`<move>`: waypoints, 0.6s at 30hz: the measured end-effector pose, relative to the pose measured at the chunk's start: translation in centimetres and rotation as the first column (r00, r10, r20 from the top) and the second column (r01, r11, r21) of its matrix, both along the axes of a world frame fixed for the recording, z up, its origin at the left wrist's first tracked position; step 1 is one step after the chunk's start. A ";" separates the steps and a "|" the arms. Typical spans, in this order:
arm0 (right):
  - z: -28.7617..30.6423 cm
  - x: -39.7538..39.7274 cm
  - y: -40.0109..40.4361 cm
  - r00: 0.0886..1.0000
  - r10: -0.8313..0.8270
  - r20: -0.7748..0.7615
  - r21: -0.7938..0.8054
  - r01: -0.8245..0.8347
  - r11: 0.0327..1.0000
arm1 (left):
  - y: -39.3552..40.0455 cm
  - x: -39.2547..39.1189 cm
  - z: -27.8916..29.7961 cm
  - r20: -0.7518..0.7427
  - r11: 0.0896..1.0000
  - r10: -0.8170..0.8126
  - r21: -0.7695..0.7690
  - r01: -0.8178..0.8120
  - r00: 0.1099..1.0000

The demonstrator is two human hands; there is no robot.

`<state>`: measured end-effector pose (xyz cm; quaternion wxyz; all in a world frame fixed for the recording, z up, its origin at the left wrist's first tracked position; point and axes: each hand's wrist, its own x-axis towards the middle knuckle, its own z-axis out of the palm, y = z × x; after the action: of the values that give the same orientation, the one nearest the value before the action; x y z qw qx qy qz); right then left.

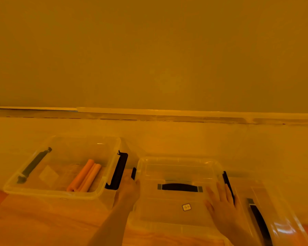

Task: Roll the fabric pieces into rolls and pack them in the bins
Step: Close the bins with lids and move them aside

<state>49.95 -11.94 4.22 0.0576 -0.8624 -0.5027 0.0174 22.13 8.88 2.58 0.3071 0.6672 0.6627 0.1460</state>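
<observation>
An open clear bin stands at the left with three orange fabric rolls lying side by side in it. A second clear bin in the middle has its lid on, with a black carry handle on top. My left hand grips this bin's left edge just below the black latch, thumb on the lid. My right hand lies flat on the lid's right side, fingers straight, beside the right latch.
A loose clear lid with a black handle lies at the right, close to the lidded bin. The open bin has black latches on both ends. The bins sit on a wooden table against a plain wall.
</observation>
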 end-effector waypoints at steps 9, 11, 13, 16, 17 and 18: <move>-0.2 -0.4 -1.1 0.999 -0.005 0.051 0.037 0.003 0.999 | -1.3 0.6 0.0 -0.242 0.950 -0.191 0.198 0.241 0.951; -0.2 -0.4 -1.2 0.999 -0.005 0.048 0.005 0.005 1.000 | -1.9 1.2 1.4 -0.276 0.939 -0.186 0.233 0.254 0.943; -0.1 -0.5 -1.2 0.999 -0.007 0.041 -0.029 0.008 1.000 | -2.5 1.8 2.2 -0.355 0.941 -0.159 0.229 0.250 0.921; 0.0 -0.7 -1.2 1.000 -0.003 0.022 -0.084 0.005 0.996 | -3.2 2.1 1.8 -0.244 0.984 -0.056 0.152 0.095 0.968; -0.1 -0.7 -1.1 1.000 -0.002 0.016 -0.087 0.003 0.996 | -3.2 2.2 1.8 -0.183 0.979 -0.058 0.180 0.092 0.981; -0.1 -0.7 -1.1 1.000 -0.004 0.009 -0.088 0.005 0.996 | -3.4 2.0 1.8 -0.181 0.970 -0.056 0.223 0.096 0.982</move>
<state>49.25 -13.07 4.11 0.0172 -0.8652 -0.4999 0.0356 24.09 5.45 4.36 0.1741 0.7334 0.6393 0.1517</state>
